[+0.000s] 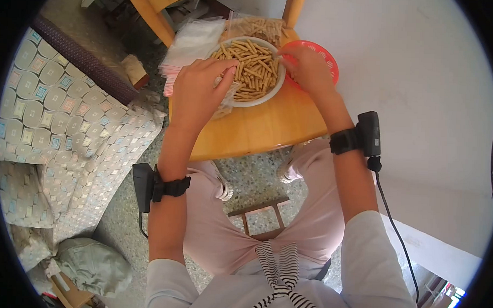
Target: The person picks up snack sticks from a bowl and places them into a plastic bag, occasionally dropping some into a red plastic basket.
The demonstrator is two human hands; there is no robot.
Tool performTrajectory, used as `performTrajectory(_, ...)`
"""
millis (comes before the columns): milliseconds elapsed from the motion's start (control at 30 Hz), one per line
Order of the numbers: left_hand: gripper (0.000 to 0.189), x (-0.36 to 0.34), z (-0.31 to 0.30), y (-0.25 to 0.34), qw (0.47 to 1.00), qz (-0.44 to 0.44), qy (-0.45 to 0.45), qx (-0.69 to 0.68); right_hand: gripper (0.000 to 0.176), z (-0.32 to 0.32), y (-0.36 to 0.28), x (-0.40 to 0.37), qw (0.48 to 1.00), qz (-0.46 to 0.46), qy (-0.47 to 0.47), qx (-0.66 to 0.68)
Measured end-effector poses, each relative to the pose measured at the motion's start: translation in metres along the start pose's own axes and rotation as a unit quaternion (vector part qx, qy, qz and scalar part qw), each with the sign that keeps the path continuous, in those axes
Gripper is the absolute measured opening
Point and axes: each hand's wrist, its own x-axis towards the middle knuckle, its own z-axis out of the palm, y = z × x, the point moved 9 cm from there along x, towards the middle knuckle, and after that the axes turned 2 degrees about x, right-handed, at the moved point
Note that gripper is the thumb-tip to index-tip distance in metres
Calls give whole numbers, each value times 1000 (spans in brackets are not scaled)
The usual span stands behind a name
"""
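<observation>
A white bowl [280, 82] full of short tan snack sticks [253, 67] stands on the wooden chair seat. My left hand [200, 90] is at the bowl's left side, with thumb and index finger close together over the sticks. Under this hand hangs a clear plastic bag [225, 104] with some tan pieces in it, and the hand appears closed on it; its top is hidden. On the other side, my right hand [309, 69] is over a red plastic basket [331, 62]. Its fingers are bent in near the bowl's rim, and what they hold is too small to make out.
A stack of clear plastic bags [193, 41] lies left of the bowl. Behind it is a filled bag of sticks [256, 27]. The wooden chair [258, 135] has its backrest at the far side, a white wall [396, 78] to the right and a patterned cloth [68, 120] to the left.
</observation>
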Motion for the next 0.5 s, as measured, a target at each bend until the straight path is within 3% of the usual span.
performTrajectory(67,17,0,4,4,1000,2,-8,15,29,1,-32,-5,990,-135,29,-22)
performTrajectory(100,17,0,5,6,1000,5,-9,12,29,5,-33,-8,991,-132,30,-25)
performTrajectory(167,15,0,9,4,1000,-7,-14,4,35,16,-26,-14,987,-65,32,-145)
performTrajectory(300,15,-1,9,5,1000,15,-5,-1,32,31,-18,-14,987,34,-35,-150)
performTrajectory(500,18,-1,9,2,1000,-17,-19,-1,26,30,-16,-11,990,54,-9,-131)
